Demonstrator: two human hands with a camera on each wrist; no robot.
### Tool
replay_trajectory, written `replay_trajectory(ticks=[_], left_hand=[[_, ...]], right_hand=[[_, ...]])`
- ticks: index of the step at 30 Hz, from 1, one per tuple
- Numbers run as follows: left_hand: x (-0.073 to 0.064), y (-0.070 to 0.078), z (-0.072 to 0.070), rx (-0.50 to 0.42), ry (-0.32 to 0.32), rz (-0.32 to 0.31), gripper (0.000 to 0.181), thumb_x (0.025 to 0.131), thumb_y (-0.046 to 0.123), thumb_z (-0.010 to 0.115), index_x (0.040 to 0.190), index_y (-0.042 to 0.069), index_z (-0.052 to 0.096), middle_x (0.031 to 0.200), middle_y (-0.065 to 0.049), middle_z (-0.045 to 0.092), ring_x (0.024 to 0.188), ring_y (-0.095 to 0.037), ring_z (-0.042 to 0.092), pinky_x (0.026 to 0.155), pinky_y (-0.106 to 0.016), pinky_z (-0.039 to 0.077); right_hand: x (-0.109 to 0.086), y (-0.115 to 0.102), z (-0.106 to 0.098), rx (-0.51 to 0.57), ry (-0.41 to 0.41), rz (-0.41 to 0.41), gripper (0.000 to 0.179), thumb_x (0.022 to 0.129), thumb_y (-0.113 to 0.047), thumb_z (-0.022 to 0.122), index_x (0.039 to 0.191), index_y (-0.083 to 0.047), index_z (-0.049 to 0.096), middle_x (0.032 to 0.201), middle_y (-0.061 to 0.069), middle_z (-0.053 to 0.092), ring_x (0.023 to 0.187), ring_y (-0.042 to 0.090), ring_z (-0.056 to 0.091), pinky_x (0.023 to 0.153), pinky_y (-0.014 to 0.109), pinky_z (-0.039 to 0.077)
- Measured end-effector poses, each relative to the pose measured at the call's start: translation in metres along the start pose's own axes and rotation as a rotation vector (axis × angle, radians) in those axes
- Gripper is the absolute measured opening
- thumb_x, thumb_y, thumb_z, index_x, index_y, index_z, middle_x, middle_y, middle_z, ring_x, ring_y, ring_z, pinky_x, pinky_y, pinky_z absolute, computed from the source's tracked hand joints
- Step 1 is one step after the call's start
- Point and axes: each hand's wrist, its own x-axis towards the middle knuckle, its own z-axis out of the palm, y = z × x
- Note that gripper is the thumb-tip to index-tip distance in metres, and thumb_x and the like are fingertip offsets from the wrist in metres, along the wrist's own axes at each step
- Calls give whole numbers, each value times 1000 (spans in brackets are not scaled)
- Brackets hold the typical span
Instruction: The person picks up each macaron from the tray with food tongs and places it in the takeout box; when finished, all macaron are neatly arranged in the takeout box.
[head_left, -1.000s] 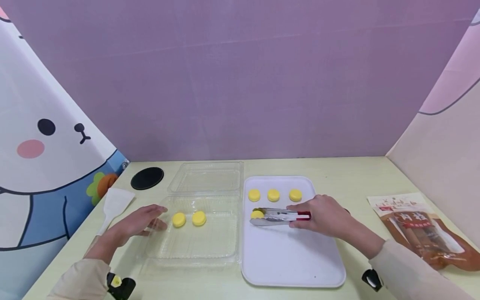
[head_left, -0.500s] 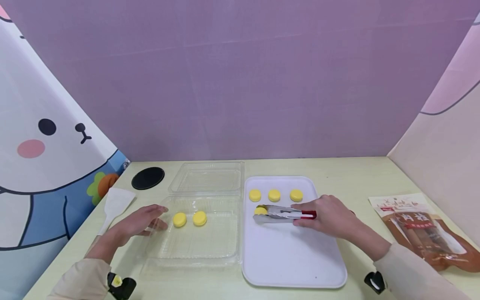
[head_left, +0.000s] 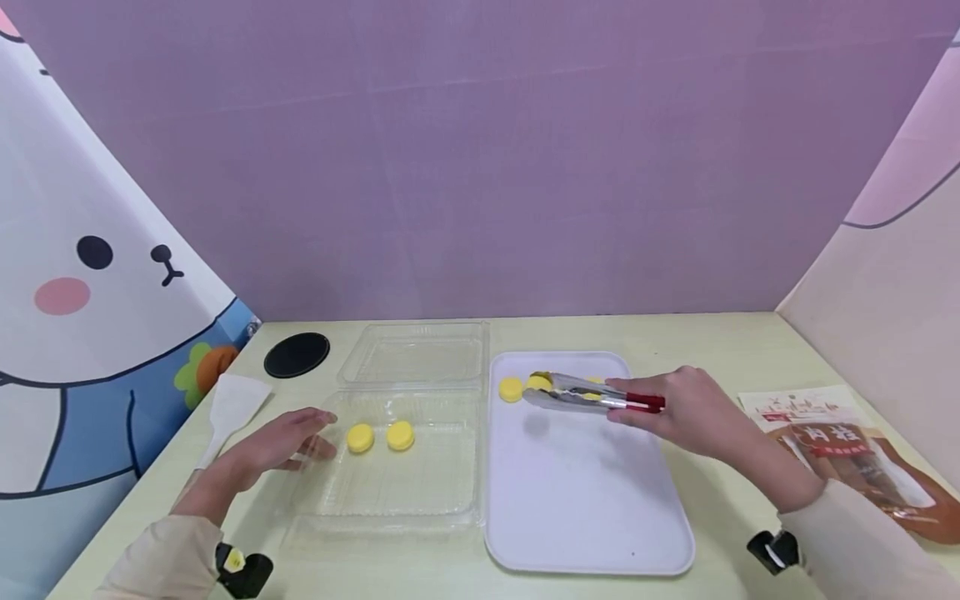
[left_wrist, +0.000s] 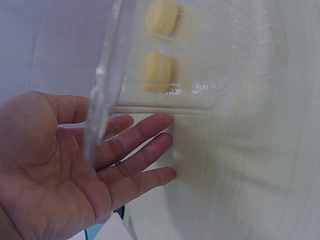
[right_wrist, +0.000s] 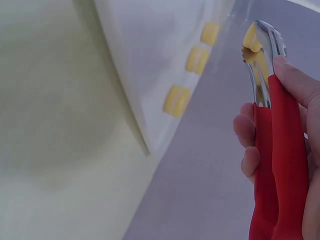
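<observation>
In the head view my right hand [head_left: 682,408] holds tongs with red handles [head_left: 643,403] above the white tray [head_left: 585,500]. A yellow macaron [right_wrist: 251,37] is pinched between the metal tips, as the right wrist view shows. Three more macarons lie in a row near the tray's far end; the left one [head_left: 511,389] is plain to see, the others partly hidden by the tongs. My left hand [head_left: 288,442] lies at the left side of a clear plastic container [head_left: 405,500], fingers extended by its rim. Inside that container sit two yellow macarons [head_left: 380,436].
The container's clear lid [head_left: 420,354] is folded back behind it. A white spatula [head_left: 234,404] and a black disc [head_left: 296,356] lie at the left. To the right is a brown food packet [head_left: 840,450]. A purple backdrop [head_left: 480,167] stands behind the table.
My right hand has lifted the tongs with the macaron off the tray, moving them up and to the right, over the far row. My left hand stays in place.
</observation>
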Motion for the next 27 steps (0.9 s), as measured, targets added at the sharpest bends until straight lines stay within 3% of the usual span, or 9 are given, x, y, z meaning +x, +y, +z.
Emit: replay_trajectory(ticks=[6, 12, 19, 27], left_hand=[[0, 0, 0, 6, 2, 0, 58, 111, 36, 34, 144, -12, 39, 115, -19, 71, 115, -38, 62, 97, -61, 48], [0, 0, 0, 8, -2, 5, 58, 112, 36, 33, 144, -13, 38, 116, -21, 70, 116, -40, 61, 97, -61, 48], [0, 1, 0, 11, -3, 13, 56, 113, 34, 31, 143, -13, 38, 116, -22, 70, 116, -41, 61, 97, -61, 49], [-1, 1, 1, 1, -5, 17, 54, 113, 31, 31, 143, -13, 38, 115, -21, 70, 115, -40, 61, 97, -60, 49]], right_hand=[[10, -3, -13, -15, 33, -37, 39, 82, -31, 86, 114, -11, 79, 57, -16, 61, 46, -3, 35, 46, 22, 34], [26, -13, -21, -16, 18, -102, 39, 82, -31, 85, 115, -10, 79, 73, -11, 72, 48, -4, 36, 46, 22, 33], [49, -28, -22, -38, -28, -175, 39, 85, -31, 84, 117, -10, 78, 61, -18, 59, 47, -4, 34, 45, 22, 31], [75, -50, -14, -91, -136, -205, 41, 87, -36, 82, 119, -11, 77, 61, -14, 58, 49, 1, 39, 48, 23, 34]])
